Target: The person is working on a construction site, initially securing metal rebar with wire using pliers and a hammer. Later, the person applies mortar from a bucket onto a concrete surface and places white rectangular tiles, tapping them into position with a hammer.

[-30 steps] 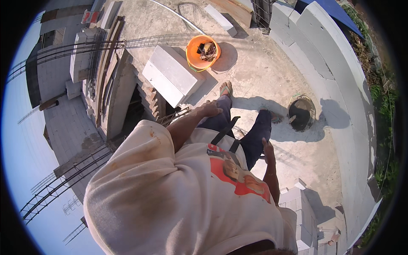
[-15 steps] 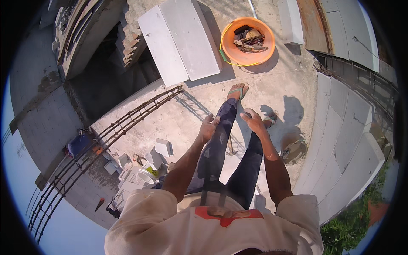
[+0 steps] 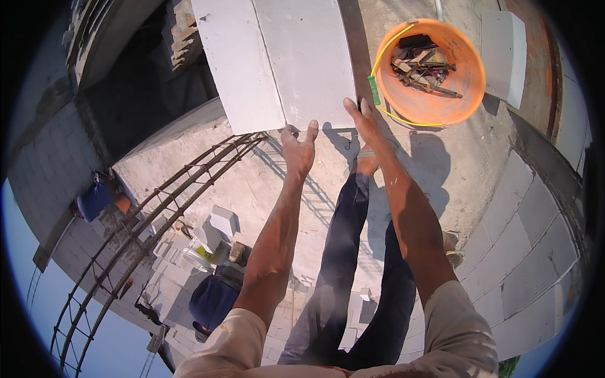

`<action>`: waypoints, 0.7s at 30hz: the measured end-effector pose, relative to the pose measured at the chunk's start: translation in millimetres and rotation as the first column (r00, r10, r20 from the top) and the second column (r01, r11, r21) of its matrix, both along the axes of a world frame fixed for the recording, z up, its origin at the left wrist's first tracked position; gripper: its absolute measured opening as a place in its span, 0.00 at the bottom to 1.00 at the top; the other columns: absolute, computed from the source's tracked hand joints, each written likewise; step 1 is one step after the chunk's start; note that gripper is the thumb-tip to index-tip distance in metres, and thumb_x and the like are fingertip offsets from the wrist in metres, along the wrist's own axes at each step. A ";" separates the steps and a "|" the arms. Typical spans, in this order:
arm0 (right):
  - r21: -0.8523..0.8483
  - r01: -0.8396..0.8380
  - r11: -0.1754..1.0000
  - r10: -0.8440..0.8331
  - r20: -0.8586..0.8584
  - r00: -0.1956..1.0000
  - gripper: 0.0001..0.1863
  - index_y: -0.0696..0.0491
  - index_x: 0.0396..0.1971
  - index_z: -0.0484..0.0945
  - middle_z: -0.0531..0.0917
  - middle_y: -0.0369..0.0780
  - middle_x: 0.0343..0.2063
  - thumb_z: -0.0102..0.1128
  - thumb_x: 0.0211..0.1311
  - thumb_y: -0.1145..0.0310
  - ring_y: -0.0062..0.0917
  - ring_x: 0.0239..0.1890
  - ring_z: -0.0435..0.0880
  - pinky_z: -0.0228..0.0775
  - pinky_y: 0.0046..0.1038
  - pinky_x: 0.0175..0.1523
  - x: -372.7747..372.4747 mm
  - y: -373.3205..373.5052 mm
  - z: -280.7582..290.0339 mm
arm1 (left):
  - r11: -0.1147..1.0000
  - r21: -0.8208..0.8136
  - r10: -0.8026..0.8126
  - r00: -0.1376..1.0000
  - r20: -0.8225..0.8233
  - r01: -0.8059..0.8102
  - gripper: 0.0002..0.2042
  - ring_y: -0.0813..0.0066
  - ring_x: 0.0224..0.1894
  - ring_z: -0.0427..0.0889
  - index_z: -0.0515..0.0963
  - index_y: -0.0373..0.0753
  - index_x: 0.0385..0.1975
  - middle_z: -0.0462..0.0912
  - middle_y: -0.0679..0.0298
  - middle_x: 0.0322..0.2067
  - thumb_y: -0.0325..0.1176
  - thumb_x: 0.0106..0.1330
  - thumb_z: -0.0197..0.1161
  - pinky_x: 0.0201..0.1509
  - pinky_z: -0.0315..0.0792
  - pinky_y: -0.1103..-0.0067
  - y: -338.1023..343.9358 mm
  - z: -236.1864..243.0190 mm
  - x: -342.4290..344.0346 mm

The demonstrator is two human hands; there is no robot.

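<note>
Two long pale grey lightweight concrete blocks (image 3: 302, 50) lie side by side ahead of me, a narrow seam between them. My left hand (image 3: 299, 150) is at their near end beside the seam, thumb and fingers apart, the fingertips at the lower edge. At the near right corner of the right-hand block is my right hand (image 3: 365, 123). Its thumb touches the corner, and the other fingers point forward along the block's right side, partly hidden. Neither hand is closed around the block.
Right of the blocks stands an orange bucket (image 3: 466, 104) holding debris, its yellow handle down. A rebar cage (image 3: 170, 198) runs along the left beside a dark opening (image 3: 145, 113). Block walls (image 3: 504, 246) rise at right. Block pieces (image 3: 225, 220) and a blue bag (image 3: 214, 299) lie lower left.
Both hands have moved forward from above my legs to the near end of the blocks. My view has shifted, so blocks and bucket appear closer.
</note>
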State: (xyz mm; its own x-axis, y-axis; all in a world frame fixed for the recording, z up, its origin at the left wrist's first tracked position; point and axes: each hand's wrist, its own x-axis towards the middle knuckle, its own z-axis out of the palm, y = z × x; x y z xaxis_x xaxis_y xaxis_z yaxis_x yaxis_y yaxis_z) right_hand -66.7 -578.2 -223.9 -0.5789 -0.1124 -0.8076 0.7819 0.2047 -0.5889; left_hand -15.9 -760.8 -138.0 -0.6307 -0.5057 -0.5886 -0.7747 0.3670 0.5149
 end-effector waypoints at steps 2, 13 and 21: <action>0.055 0.058 0.997 -0.060 0.023 0.998 0.72 0.73 0.75 0.45 0.50 0.65 0.75 0.54 0.56 0.19 0.51 0.80 0.47 0.40 0.43 0.82 6.8 -7.9 -6.2 | 1.000 -0.015 -0.009 1.000 0.001 0.009 0.48 0.47 0.57 0.81 0.62 0.13 0.62 0.73 0.36 0.57 0.59 0.66 0.70 0.62 0.74 0.61 14.6 3.3 -1.4; -0.060 0.230 0.971 -0.235 -0.107 0.966 0.55 0.68 0.71 0.56 0.62 0.59 0.70 0.75 0.56 0.47 0.47 0.73 0.61 0.51 0.43 0.76 17.9 18.1 46.0 | 0.995 -0.008 -0.103 0.992 -0.074 0.103 0.46 0.61 0.34 0.89 0.63 0.18 0.61 0.76 0.39 0.50 0.63 0.68 0.64 0.36 0.82 0.73 31.8 8.8 38.7; 0.626 0.035 0.779 0.217 -0.322 0.922 0.42 0.62 0.52 0.68 0.71 0.49 0.48 0.85 0.40 0.60 0.47 0.57 0.69 0.61 0.49 0.63 56.5 -0.3 195.4 | 0.541 0.720 0.266 0.900 0.344 -0.435 0.49 0.51 0.62 0.79 0.59 0.23 0.70 0.69 0.40 0.65 0.73 0.74 0.39 0.65 0.74 0.61 32.2 26.9 71.2</action>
